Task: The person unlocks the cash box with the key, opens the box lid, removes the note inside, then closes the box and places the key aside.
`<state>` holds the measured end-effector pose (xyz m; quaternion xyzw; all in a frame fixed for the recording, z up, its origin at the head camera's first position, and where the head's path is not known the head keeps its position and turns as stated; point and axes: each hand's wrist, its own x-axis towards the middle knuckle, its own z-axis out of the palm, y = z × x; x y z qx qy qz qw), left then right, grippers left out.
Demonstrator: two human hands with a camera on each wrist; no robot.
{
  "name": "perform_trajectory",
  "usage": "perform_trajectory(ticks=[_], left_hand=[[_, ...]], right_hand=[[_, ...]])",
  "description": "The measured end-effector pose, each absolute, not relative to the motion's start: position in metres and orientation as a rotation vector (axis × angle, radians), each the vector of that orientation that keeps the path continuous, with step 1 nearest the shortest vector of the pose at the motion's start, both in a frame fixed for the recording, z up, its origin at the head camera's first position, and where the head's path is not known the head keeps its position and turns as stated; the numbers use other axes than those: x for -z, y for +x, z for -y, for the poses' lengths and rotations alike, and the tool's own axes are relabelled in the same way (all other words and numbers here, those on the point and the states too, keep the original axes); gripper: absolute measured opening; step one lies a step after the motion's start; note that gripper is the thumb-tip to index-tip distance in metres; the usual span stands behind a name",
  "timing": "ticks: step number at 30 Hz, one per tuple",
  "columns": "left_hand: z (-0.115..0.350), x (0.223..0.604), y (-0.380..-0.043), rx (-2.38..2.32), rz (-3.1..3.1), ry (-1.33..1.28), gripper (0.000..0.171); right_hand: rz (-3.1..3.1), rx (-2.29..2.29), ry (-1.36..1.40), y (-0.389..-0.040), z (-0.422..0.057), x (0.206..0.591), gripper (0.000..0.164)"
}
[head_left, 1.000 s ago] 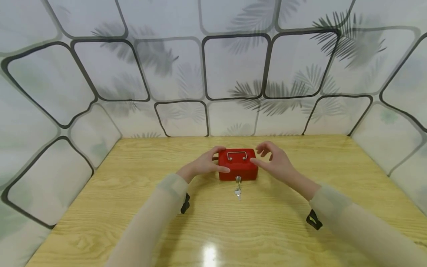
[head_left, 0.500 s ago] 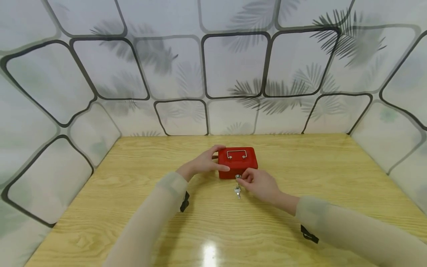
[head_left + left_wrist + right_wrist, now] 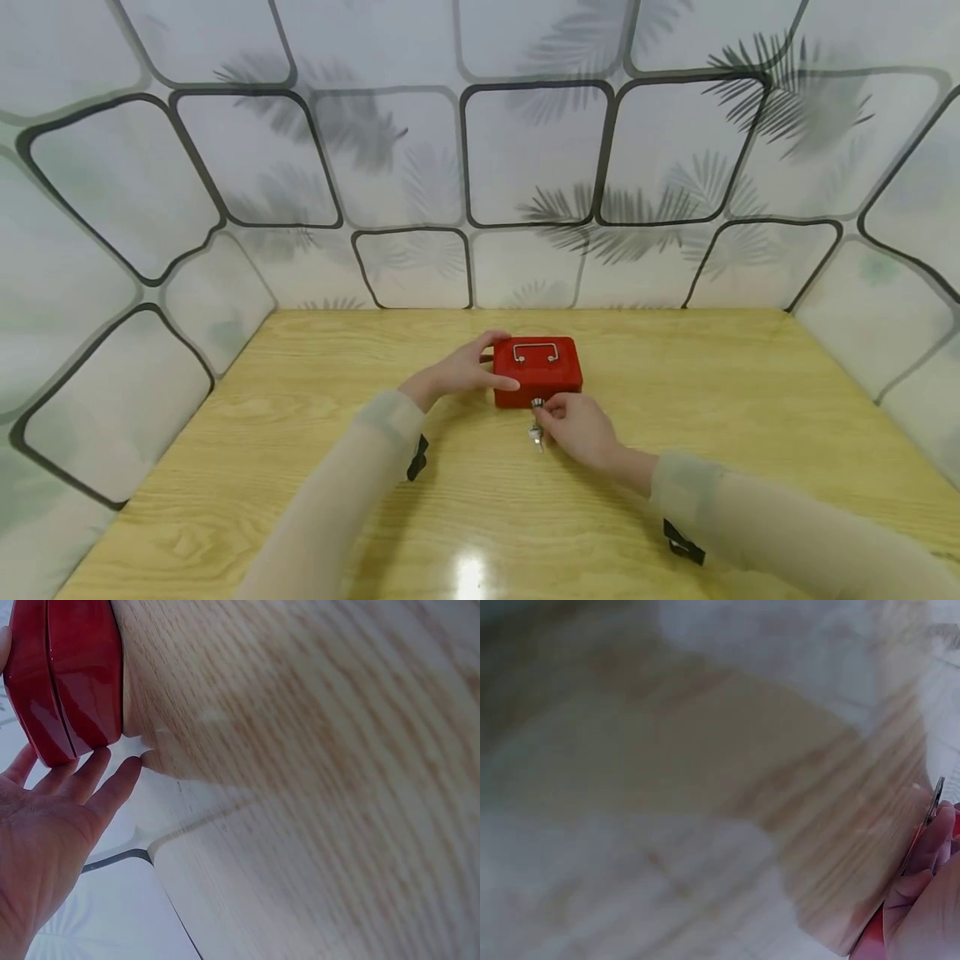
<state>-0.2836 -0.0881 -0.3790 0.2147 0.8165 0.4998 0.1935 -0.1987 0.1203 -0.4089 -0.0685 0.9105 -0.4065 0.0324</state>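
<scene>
A red metal cash box (image 3: 536, 375) with a wire handle (image 3: 535, 344) folded on its lid sits on the wooden table, lid down. My left hand (image 3: 459, 371) holds its left end, thumb along the front and fingers around the back corner. In the left wrist view those fingertips (image 3: 97, 754) meet the box's side. At the front lock (image 3: 537, 403), my right hand (image 3: 581, 429) pinches the key between thumb and fingers, which mostly hide it. A second key (image 3: 536, 434) dangles below. The right wrist view catches only the edge of the right hand (image 3: 922, 907) and a thin key (image 3: 934, 801).
Pale wood tabletop (image 3: 337, 508) spreads around the box on all sides. Behind it rises a fabric wall (image 3: 525, 267) with a dark line pattern and leaf prints, continuing along both sides.
My right hand has come down from the box's right upper corner to the front lock and taken hold of the key. The left hand keeps its hold on the box.
</scene>
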Motion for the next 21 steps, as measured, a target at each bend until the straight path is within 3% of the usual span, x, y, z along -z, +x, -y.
perform_trajectory(ticks=[7, 21], left_hand=[[0.0893, 0.3780, -0.2821, -1.384, -2.327, 0.590, 0.082], [0.0872, 0.3793, -0.2835, -1.389, -2.294, 0.603, 0.082]], right_hand=[[-2.609, 1.465, -0.159, -0.1968, -0.1169, 0.4102, 0.015], [-2.221, 1.672, 0.068, -0.2003, -0.1183, 0.4103, 0.026]])
